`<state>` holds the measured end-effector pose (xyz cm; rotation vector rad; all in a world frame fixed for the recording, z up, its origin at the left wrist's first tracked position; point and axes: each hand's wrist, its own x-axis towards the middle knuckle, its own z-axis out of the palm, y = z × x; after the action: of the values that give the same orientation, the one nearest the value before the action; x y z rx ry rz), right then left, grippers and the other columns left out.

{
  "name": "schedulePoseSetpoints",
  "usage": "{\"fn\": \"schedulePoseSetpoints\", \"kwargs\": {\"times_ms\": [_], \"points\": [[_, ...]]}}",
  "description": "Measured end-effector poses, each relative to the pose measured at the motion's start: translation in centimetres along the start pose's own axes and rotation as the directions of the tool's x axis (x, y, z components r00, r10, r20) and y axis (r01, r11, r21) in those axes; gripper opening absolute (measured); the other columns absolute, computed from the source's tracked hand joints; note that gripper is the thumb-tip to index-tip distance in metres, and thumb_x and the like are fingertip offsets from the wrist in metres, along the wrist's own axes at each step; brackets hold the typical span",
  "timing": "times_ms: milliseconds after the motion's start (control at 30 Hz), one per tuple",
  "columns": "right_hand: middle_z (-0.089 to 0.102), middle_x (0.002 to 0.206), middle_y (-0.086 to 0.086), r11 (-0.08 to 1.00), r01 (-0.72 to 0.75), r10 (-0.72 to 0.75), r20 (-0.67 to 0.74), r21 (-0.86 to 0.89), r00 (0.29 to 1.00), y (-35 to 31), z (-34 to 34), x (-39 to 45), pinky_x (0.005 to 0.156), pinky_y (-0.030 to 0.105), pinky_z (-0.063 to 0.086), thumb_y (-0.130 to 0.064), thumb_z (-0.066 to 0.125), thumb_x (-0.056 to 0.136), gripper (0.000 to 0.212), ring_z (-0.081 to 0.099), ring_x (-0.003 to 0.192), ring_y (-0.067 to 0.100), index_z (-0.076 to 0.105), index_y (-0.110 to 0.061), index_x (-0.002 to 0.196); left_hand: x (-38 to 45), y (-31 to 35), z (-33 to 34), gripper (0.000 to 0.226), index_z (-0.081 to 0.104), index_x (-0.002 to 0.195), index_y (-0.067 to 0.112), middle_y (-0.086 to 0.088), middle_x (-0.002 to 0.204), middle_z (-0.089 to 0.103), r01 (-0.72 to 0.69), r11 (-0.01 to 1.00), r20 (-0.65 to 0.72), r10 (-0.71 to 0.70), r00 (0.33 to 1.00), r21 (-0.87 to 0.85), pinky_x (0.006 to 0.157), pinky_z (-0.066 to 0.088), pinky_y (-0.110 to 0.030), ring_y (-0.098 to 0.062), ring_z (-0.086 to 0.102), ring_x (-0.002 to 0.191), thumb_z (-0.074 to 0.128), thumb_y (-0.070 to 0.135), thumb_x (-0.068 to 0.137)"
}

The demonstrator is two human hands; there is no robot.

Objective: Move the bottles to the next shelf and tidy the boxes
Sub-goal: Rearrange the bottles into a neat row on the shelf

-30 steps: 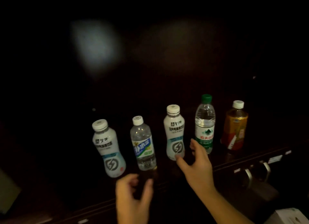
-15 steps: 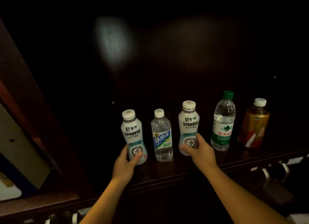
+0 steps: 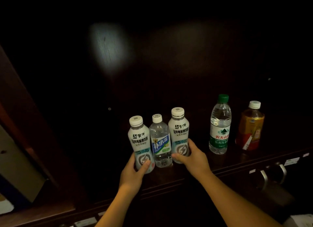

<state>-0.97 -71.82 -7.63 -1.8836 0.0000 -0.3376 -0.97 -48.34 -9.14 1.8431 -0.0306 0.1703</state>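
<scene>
Several bottles stand on a dark wooden shelf (image 3: 225, 165). My left hand (image 3: 133, 173) grips the base of the left white milky bottle (image 3: 139, 142). My right hand (image 3: 191, 156) grips the lower part of the second white milky bottle (image 3: 179, 133). A clear bottle with a blue label (image 3: 160, 142) is squeezed between those two, touching both. Further right and apart stand a green-capped water bottle (image 3: 220, 125) and an amber tea bottle (image 3: 250, 128). No boxes to tidy show clearly in this dim view.
The shelf's back panel (image 3: 110, 45) is dark with a pale light spot. A wooden divider (image 3: 22, 111) rises at the left, with a cardboard-coloured panel (image 3: 18, 162) beyond it. Metal drawer handles (image 3: 272, 174) sit below the shelf edge at right.
Both hands reached to the shelf and closed on the two white bottles, then pushed them inward against the clear blue-label bottle. The gap to the green-capped bottle has widened.
</scene>
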Motion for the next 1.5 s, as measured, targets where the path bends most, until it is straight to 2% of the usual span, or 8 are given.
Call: {"fn": "schedulePoseSetpoints", "kwargs": {"times_ms": [100,300,433,667,967,1267,1400,1500], "points": [[0.064,0.113,-0.02,1.0,0.011,-0.011,0.024,0.013,1.0,-0.3,-0.5,-0.7,0.083,0.016,0.05,-0.04,0.083,0.068,0.067,0.062,0.104,0.001,0.05,-0.041,0.126,0.0,0.0,0.2,0.05,0.053,0.121,0.045,0.024,0.105,0.067,-0.014,1.0,-0.026,0.014,1.0,0.009,0.079,0.048,-0.017,0.007,0.062,0.096,0.073,0.045,0.075],[0.041,0.116,-0.003,0.989,-0.03,-0.067,-0.623,-0.144,0.78,1.6,-7.2,-2.1,0.088,0.042,0.052,-0.037,0.08,0.071,0.067,0.051,0.104,0.016,0.046,-0.019,0.125,0.5,-0.6,0.5,0.053,0.055,0.125,0.031,0.018,0.105,0.065,-0.018,1.0,-0.071,0.018,0.997,0.014,0.081,0.047,-0.024,-0.001,0.06,0.098,0.074,0.038,0.076],[0.047,0.139,0.011,0.975,-0.191,0.119,-0.467,-0.11,0.876,2.9,-10.2,0.1,0.091,0.036,0.049,-0.035,0.084,0.069,0.09,0.051,0.118,0.021,0.035,-0.011,0.14,0.5,-0.6,0.4,0.055,0.055,0.129,0.024,0.008,0.111,0.066,-0.034,0.999,-0.052,0.034,0.998,-0.001,0.083,0.048,-0.026,-0.007,0.061,0.1,0.075,0.032,0.078],[0.061,0.085,-0.018,0.975,-0.096,0.03,-0.306,-0.201,0.952,3.8,-9.4,0.8,0.065,0.017,0.045,-0.04,0.081,0.072,0.058,0.059,0.076,-0.004,0.055,-0.021,0.12,0.0,0.1,0.5,0.051,0.056,0.127,0.023,0.011,0.11,0.065,-0.044,0.999,-0.054,0.044,0.998,0.003,0.082,0.048,-0.025,-0.005,0.06,0.1,0.072,0.031,0.08],[0.068,0.109,-0.007,0.986,-0.034,0.005,-0.174,-0.162,0.985,2.9,-5.0,-0.4,0.08,0.028,0.055,-0.043,0.083,0.069,0.077,0.064,0.089,0.006,0.047,-0.02,0.133,-0.2,0.2,0.4,0.051,0.055,0.128,0.025,0.011,0.111,0.066,-0.035,0.999,-0.053,0.036,0.998,0.005,0.091,0.049,-0.034,-0.008,0.061,0.102,0.072,0.035,0.08],[0.056,0.117,-0.015,0.987,-0.01,-0.01,-0.118,-0.163,0.993,2.6,-6.1,-0.9,0.077,0.01,0.043,-0.046,0.082,0.068,0.082,0.055,0.102,0.002,0.044,-0.025,0.138,0.0,-0.1,0.3,0.052,0.055,0.126,0.029,0.017,0.106,0.065,-0.027,1.0,-0.056,0.027,0.998,0.014,0.081,0.049,-0.026,-0.001,0.059,0.098,0.072,0.039,0.078],[0.049,0.118,-0.004,0.976,-0.032,-0.093,-0.552,-0.213,0.829,3.6,-11.6,-1.5,0.079,0.025,0.048,-0.034,0.077,0.074,0.059,0.055,0.103,0.016,0.051,-0.022,0.126,0.4,-0.7,0.2,0.062,0.053,0.129,0.03,0.02,0.105,0.063,-0.016,1.0,-0.066,0.017,0.998,0.014,0.076,0.046,-0.021,0.002,0.058,0.097,0.072,0.047,0.073],[0.036,0.139,0.012,0.981,-0.154,0.021,-0.718,-0.12,0.696,4.4,-17.1,-0.5,0.093,0.042,0.045,-0.031,0.08,0.072,0.078,0.046,0.122,0.033,0.039,-0.017,0.137,0.6,-1.0,0.3,0.065,0.053,0.127,0.034,0.021,0.105,0.064,-0.018,0.999,-0.072,0.02,0.997,0.027,0.079,0.046,-0.024,0.002,0.058,0.098,0.07,0.054,0.068]]}}
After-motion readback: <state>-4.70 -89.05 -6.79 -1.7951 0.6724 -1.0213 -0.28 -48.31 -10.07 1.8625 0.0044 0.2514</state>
